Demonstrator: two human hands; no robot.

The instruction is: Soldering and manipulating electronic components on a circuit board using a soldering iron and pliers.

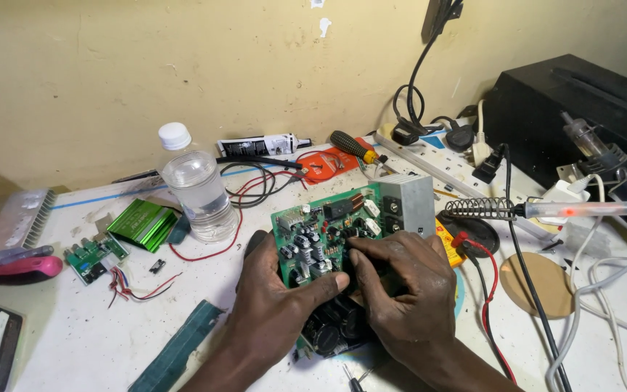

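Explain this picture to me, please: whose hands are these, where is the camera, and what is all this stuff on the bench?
There is no machine here: a person works with two bare hands, and the single camera sits on their head, looking down. The left hand and the right hand both grip a green circuit board studded with small parts, with a grey metal block at its far end. On the white bench lie a clear water bottle, a smaller green board, a pink-handled tool, a screwdriver, a white power strip and a soldering iron in its coiled stand.
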